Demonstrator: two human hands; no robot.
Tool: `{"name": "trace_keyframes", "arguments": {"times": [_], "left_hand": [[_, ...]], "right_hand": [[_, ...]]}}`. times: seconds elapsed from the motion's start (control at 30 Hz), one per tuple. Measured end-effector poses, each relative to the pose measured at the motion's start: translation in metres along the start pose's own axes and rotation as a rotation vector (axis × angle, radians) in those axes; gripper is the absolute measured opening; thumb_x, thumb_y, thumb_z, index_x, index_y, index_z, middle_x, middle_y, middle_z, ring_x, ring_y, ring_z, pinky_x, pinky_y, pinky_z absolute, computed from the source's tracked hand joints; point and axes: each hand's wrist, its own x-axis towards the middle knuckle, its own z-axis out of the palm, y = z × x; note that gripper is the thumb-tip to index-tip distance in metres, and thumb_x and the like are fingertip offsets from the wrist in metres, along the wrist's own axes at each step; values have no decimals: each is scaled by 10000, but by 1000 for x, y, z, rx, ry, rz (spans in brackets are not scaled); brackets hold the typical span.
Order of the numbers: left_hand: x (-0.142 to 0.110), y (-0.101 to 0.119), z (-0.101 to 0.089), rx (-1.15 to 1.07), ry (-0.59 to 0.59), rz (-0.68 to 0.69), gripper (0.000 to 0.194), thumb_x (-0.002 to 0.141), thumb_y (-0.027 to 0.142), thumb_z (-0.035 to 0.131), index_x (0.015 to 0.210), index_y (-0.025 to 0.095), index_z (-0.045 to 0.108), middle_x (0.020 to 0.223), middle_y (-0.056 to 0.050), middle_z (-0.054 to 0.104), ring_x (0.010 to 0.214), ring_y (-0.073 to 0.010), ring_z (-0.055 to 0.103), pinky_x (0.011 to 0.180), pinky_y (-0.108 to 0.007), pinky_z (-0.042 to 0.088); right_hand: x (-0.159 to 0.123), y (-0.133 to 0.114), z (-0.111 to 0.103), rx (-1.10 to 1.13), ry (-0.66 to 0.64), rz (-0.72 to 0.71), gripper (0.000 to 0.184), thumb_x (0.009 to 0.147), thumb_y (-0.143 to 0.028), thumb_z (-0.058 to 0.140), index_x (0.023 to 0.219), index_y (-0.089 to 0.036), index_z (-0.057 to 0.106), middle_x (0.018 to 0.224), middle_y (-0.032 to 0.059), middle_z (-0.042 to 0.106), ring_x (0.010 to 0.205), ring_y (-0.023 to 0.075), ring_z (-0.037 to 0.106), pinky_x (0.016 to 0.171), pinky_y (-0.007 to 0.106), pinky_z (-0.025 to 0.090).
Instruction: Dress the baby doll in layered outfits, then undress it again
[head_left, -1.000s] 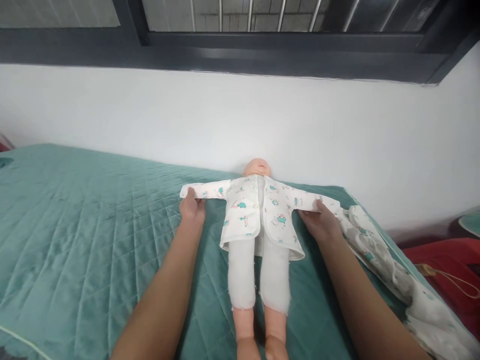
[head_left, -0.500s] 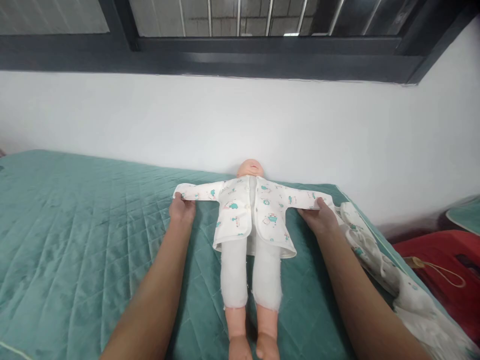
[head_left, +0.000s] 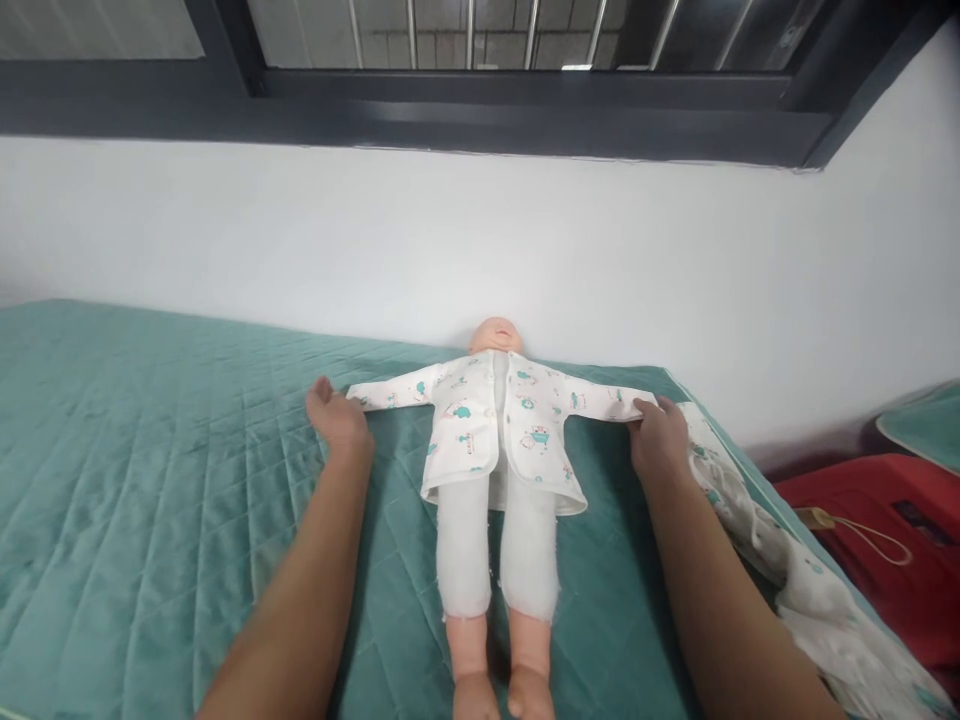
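A baby doll (head_left: 496, 336) lies on its back, head by the wall and feet towards me. It wears a white baby jacket (head_left: 536, 425) with green and pink prints, unfastened at the front, both sleeves stretched out sideways. White fabric covers its torso and upper legs; the lower legs and feet are bare. My left hand (head_left: 339, 418) is at the cuff of the left-side sleeve, fingers curled, its grip partly hidden. With thumb and fingers, my right hand (head_left: 660, 438) pinches the cuff of the right-side sleeve. No doll hands show beyond the cuffs.
A green quilted bedspread (head_left: 187, 480) lies under the doll. Crumpled white printed cloth (head_left: 814, 590) runs along the right edge. Beyond that edge is a red case (head_left: 862, 520) with a looped cord. A white wall (head_left: 450, 240) and a dark window frame (head_left: 525, 120) stand behind.
My left hand has shifted outward to the sleeve's end and turned, and that sleeve slopes lower. My right hand has moved outward to its cuff, with its fingers drawn in. The view has shifted slightly.
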Motion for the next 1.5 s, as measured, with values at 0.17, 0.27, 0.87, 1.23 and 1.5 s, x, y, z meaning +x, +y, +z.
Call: {"name": "trace_keyframes", "arguments": {"times": [0.17, 0.27, 0.87, 1.23, 1.5], "left_hand": [[-23, 0, 6, 388, -457, 429, 222, 857, 203, 556, 1058, 196, 650, 1362, -101, 581, 1390, -240, 406, 1226, -411, 187], [-28, -8, 9, 613, -653, 528, 220, 881, 282, 540, 1048, 185, 645, 1382, -138, 566, 1411, -288, 372, 1218, -484, 154], [-16, 3, -37, 1110, -676, 593, 412, 939, 412, 437, 1268, 186, 537, 1457, -220, 462, 1378, -395, 387, 1120, -660, 183], [-103, 30, -99, 853, -917, 484, 519, 839, 190, 500, 1358, 192, 476, 1357, -112, 579, 1270, -261, 530, 1109, -448, 381], [-132, 47, -99, 1015, -972, 520, 414, 839, 291, 588, 1244, 220, 542, 1140, -85, 686, 1092, -280, 612, 978, -443, 429]], "right_hand": [[-17, 0, 11, -700, -99, -465, 486, 738, -206, 653, 1214, -150, 572, 1426, 146, 482, 1403, 294, 313, 1196, 529, 100], [-21, 10, 17, -905, -258, -517, 423, 814, -325, 588, 1207, -166, 588, 1379, 150, 534, 1356, 296, 387, 1176, 522, 166], [-53, 19, 3, -1023, -325, -538, 506, 882, -417, 488, 1274, -105, 558, 1464, 209, 454, 1413, 287, 337, 1183, 491, 166], [-166, -6, -37, -905, -526, -382, 667, 741, -183, 469, 1407, -198, 443, 1456, 99, 468, 1363, 258, 413, 1160, 474, 297], [-173, -6, -24, -1119, -475, -383, 580, 791, -386, 546, 1312, -136, 495, 1119, 126, 593, 980, 269, 589, 888, 442, 479]]}}
